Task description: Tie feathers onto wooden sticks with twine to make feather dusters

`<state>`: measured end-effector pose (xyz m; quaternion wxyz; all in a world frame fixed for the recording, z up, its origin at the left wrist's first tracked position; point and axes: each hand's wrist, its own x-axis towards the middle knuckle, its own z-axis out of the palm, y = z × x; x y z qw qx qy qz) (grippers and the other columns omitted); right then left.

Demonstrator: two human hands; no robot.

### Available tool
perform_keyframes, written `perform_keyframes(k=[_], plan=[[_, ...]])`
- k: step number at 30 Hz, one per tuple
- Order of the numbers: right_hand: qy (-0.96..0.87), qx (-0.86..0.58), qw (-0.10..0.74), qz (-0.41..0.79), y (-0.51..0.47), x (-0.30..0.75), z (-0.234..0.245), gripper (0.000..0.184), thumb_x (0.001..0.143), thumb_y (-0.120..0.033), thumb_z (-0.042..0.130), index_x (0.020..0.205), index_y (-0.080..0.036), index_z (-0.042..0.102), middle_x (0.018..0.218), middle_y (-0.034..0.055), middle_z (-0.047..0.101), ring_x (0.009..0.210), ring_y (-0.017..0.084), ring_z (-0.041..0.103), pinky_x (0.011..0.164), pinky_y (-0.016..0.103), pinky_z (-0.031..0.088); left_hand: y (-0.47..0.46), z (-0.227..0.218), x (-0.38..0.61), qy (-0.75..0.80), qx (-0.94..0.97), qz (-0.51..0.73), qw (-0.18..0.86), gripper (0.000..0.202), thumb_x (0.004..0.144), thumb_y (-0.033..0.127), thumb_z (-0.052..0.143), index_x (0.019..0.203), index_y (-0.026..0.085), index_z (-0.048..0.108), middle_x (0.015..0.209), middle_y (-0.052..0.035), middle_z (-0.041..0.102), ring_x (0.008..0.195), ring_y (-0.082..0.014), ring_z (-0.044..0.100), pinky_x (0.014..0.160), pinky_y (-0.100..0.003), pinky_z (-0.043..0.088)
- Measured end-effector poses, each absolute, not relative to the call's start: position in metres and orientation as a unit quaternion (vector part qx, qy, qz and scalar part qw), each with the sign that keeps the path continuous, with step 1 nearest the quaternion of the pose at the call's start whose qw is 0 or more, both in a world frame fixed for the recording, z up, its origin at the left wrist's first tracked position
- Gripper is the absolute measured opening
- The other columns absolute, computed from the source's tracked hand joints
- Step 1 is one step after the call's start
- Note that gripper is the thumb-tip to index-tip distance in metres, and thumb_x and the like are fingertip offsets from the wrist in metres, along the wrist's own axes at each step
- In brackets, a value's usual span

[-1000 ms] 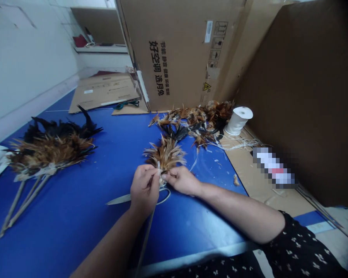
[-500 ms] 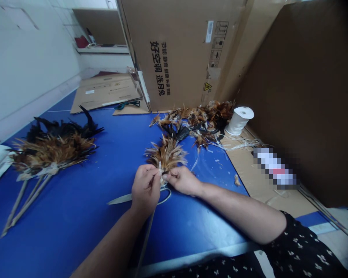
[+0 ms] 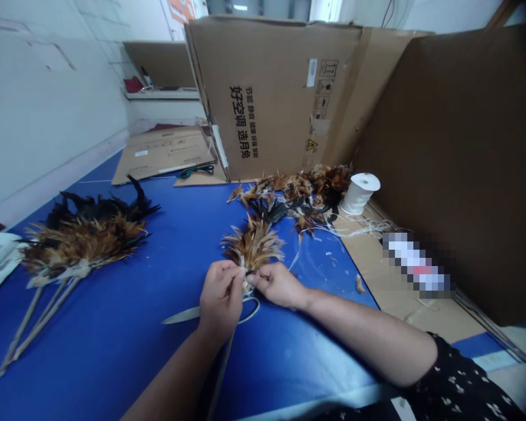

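Note:
A feather duster (image 3: 255,244) with brown and black feathers lies on the blue table (image 3: 158,362). Its thin stick (image 3: 222,374) runs toward me. My left hand (image 3: 220,298) is closed in a pinch at the base of the feathers, where a short white strip (image 3: 242,261) pokes up between the hands. On the other side of that base, my right hand (image 3: 280,285) is closed with thumb and finger pressed together. Scissors (image 3: 182,316) lie beneath my left hand, the blade showing to its left and a handle loop to its right. My fingers hide the binding itself.
Several feather dusters (image 3: 87,242) lie at left. Loose feathers (image 3: 307,182) and a white spool (image 3: 359,194) with trailing strings sit beyond my hands. Large cardboard boxes (image 3: 280,105) stand behind. Dark-handled scissors (image 3: 196,171) rest on cardboard at the back.
The view has tilted up slightly, so the scene sits lower and more shows above the boxes. Both hands keep nearly the same pinch at the feather base.

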<state>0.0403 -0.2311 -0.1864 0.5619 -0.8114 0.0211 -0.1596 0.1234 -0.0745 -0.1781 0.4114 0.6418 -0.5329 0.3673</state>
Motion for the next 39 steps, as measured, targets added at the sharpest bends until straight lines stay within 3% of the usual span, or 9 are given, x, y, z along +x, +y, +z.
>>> perform_keyframes(k=[10,15,18,21,24,27,29,34,39], plan=[[0.030,-0.801,0.568,-0.188,-0.232,0.044,-0.191,0.041,0.095,-0.043,0.062,0.065,-0.017,0.051,0.059,-0.0046,0.039,0.057,0.009,0.031,0.052,0.025,0.024,-0.074,-0.174,0.119,-0.528,0.650,0.360,0.412,0.012,0.098,0.009,0.062,0.102,0.016,0.072,0.102,-0.0067,0.065,0.095,-0.0158,0.063,0.085,-0.028,0.055],[0.025,-0.795,0.573,-0.199,-0.238,0.046,-0.191,0.050,0.089,-0.058,0.066,0.064,-0.018,0.050,0.060,-0.0043,0.038,0.058,0.009,0.031,0.053,0.025,0.024,-0.074,-0.175,0.118,-0.525,0.651,0.293,0.464,0.013,0.100,0.015,0.062,0.101,0.018,0.074,0.108,-0.0070,0.067,0.103,-0.0171,0.066,0.092,-0.030,0.054],[0.009,-0.791,0.582,-0.187,-0.241,0.047,-0.190,0.057,0.083,-0.068,0.066,0.063,-0.018,0.048,0.060,-0.0038,0.038,0.058,0.009,0.031,0.053,0.025,0.024,-0.077,-0.179,0.120,-0.466,0.648,0.161,0.581,0.014,0.101,0.026,0.065,0.098,0.019,0.076,0.109,-0.0056,0.066,0.081,-0.0114,0.063,0.072,-0.025,0.053],[0.005,-0.788,0.590,-0.176,-0.243,0.047,-0.189,0.060,0.081,-0.074,0.066,0.064,-0.019,0.049,0.060,-0.0042,0.037,0.057,0.009,0.029,0.052,0.025,0.022,-0.079,-0.181,0.121,-0.400,0.605,0.028,0.688,0.019,0.098,0.035,0.070,0.099,0.018,0.076,0.111,-0.0049,0.063,0.062,-0.0044,0.049,0.054,-0.021,0.041],[0.005,-0.785,0.597,-0.166,-0.244,0.047,-0.189,0.064,0.078,-0.079,0.067,0.064,-0.019,0.049,0.060,-0.0043,0.036,0.056,0.009,0.028,0.051,0.025,0.022,-0.079,-0.181,0.121,-0.373,0.586,-0.026,0.719,0.022,0.096,0.037,0.073,0.100,0.016,0.077,0.093,-0.0027,0.062,0.062,-0.0049,0.046,0.054,-0.020,0.036],[0.006,-0.782,0.603,-0.158,-0.244,0.048,-0.190,0.068,0.075,-0.083,0.068,0.065,-0.018,0.050,0.060,-0.0040,0.038,0.056,0.008,0.029,0.051,0.024,0.022,-0.077,-0.179,0.121,-0.363,0.589,-0.058,0.720,0.025,0.097,0.039,0.072,0.101,0.016,0.077,0.068,0.0018,0.050,0.060,-0.0068,0.042,0.055,-0.020,0.033],[0.008,-0.778,0.609,-0.156,-0.245,0.048,-0.190,0.069,0.074,-0.084,0.068,0.065,-0.018,0.051,0.060,-0.0040,0.038,0.056,0.008,0.029,0.050,0.024,0.021,-0.076,-0.178,0.122,-0.368,0.596,-0.045,0.712,0.025,0.097,0.040,0.072,0.101,0.016,0.078,0.071,0.0006,0.053,0.061,-0.0074,0.042,0.055,-0.020,0.034],[0.027,-0.761,0.628,-0.157,-0.246,0.048,-0.190,0.069,0.078,-0.085,0.067,0.068,-0.019,0.050,0.056,-0.0057,0.035,0.052,0.007,0.026,0.047,0.023,0.019,-0.075,-0.173,0.126,-0.373,0.646,0.098,0.658,0.021,0.093,0.038,0.075,0.092,0.017,0.080,0.105,-0.0078,0.067,0.075,-0.0115,0.056,0.062,-0.024,0.045],[0.037,-0.753,0.638,-0.155,-0.244,0.048,-0.191,0.068,0.078,-0.084,0.067,0.067,-0.020,0.044,0.055,-0.0064,0.034,0.050,0.007,0.025,0.046,0.022,0.018,-0.073,-0.171,0.125,-0.396,0.661,0.133,0.624,0.020,0.097,0.035,0.069,0.092,0.018,0.079,0.096,-0.0071,0.069,0.087,-0.0169,0.065,0.076,-0.027,0.052]])
